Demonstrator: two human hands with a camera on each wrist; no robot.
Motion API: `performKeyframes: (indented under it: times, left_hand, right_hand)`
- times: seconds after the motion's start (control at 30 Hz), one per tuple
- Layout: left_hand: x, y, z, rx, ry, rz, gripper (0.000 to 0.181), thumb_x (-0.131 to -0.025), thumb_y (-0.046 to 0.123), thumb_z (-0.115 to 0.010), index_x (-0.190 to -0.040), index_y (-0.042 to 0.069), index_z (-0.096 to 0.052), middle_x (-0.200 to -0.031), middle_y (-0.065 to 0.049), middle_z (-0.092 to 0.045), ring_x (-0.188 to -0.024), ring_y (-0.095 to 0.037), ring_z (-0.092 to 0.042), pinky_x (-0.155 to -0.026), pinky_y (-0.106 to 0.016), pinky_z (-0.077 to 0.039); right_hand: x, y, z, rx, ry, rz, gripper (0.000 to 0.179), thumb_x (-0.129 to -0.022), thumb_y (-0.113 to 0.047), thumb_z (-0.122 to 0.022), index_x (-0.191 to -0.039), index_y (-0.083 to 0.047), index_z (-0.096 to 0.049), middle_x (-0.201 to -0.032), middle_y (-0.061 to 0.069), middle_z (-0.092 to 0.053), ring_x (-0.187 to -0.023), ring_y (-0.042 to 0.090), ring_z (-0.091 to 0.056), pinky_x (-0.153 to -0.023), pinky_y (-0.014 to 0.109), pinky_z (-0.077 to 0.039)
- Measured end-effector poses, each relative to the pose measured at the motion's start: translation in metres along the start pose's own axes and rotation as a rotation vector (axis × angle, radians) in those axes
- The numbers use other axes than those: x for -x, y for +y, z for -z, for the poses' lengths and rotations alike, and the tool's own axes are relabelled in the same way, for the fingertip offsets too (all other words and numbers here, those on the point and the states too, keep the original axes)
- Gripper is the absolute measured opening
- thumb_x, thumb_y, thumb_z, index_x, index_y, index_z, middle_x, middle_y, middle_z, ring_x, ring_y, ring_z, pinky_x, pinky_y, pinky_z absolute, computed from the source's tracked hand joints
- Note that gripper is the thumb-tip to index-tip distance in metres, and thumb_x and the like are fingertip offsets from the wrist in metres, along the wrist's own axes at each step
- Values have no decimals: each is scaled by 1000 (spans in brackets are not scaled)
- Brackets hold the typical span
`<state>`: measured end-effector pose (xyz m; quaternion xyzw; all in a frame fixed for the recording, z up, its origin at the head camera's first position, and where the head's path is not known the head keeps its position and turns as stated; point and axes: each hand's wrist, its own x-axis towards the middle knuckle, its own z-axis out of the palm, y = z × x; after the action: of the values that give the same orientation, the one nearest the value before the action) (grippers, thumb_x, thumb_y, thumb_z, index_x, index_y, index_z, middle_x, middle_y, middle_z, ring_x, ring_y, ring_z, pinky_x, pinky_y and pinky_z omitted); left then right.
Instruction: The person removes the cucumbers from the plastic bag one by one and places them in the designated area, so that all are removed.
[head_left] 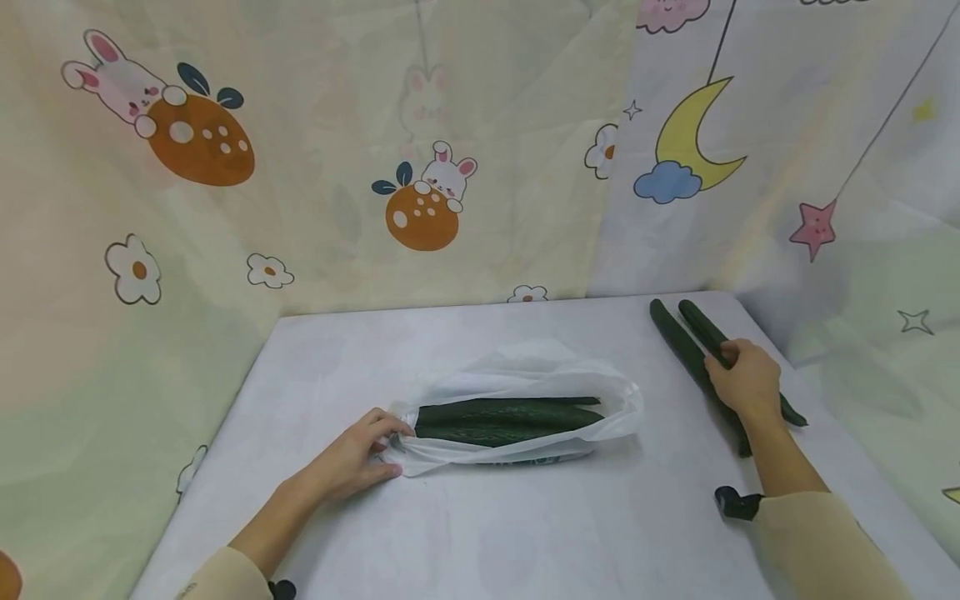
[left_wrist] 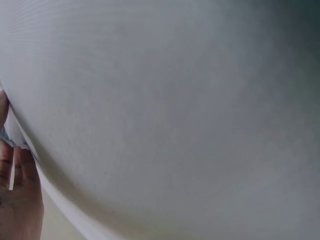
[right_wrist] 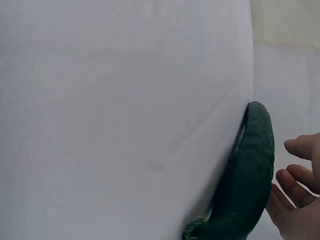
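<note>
Near the table's middle lies a thin white plastic bag (head_left: 525,379), its mouth spread along the top. Dark green cucumbers (head_left: 495,421) show inside it, lying lengthwise. My left hand (head_left: 356,454) holds the bag's left end, fingers on the upper edge and thumb lower down; the left wrist view catches only part of this hand (left_wrist: 22,190). At the right, two long cucumbers lie side by side. My right hand (head_left: 746,379) grips the right-hand cucumber (head_left: 701,323) around its middle. Close beside its fingers is the left-hand cucumber (head_left: 682,346), whose stem end shows in the right wrist view.
A white cloth covers the table (head_left: 525,533). Printed fabric curtains (head_left: 322,167) with rabbits, flowers and a moon rise behind it and on both sides. A small black piece (head_left: 738,503) sits at the right sleeve cuff.
</note>
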<state>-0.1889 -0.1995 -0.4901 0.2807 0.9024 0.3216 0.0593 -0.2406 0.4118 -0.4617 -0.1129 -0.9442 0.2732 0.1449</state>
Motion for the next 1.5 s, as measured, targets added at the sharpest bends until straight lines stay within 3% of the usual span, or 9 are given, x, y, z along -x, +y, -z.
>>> performKeyframes:
  times: [0.2,0.47,0.67,0.97,1.13,1.5]
  left_hand:
    - [1,0,1,-4,0,22,53,-85,17,-86,-128,36,-61,-123,7,-53,-109,-16,-61,-95,-38,-58]
    - [1,1,1,16,4,-22,54,-85,12,-85,-129,31,-61,-124,5,-54,-114,-18,-59,-96,-38,-58]
    - [4,1,-3,24,-8,-3,52,-85,13,-85,-128,32,-61,-124,5,-53,-115,-20,-59,-95,-37,-58]
    - [4,3,-1,-1,-3,-14,54,-85,12,-85,-129,30,-60,-124,5,-54,-111,-20,-62,-94,-37,-58]
    - [2,5,3,-12,7,-22,54,-84,11,-85,-129,28,-61,-124,4,-55,-112,-20,-62,-95,-37,-58]
    - [4,2,1,-6,-1,-7,53,-86,14,-85,-130,31,-60,-125,6,-54,-112,-19,-62,-95,-38,-58]
  right_hand:
    - [7,-14,6,-5,-3,53,50,-102,-23,-58,-133,15,-51,-125,38,-56,-117,57,-50,-97,69,-42]
    - [19,-40,8,-28,36,117,46,-101,-21,-61,-131,12,-55,-124,36,-60,-116,53,-55,-98,67,-43]
    - [26,-56,14,-47,57,167,43,-101,-22,-61,-130,10,-57,-123,33,-62,-115,50,-58,-99,64,-47]
    - [38,-91,23,-162,87,202,42,-102,-28,-63,-128,5,-61,-117,28,-67,-110,45,-63,-94,59,-52]
    - [47,-110,22,-209,55,245,42,-102,-29,-63,-130,3,-61,-115,25,-67,-106,45,-65,-90,59,-54]
    - [56,-140,16,-238,-23,270,41,-103,-33,-61,-131,-3,-61,-113,19,-67,-108,37,-65,-94,55,-55]
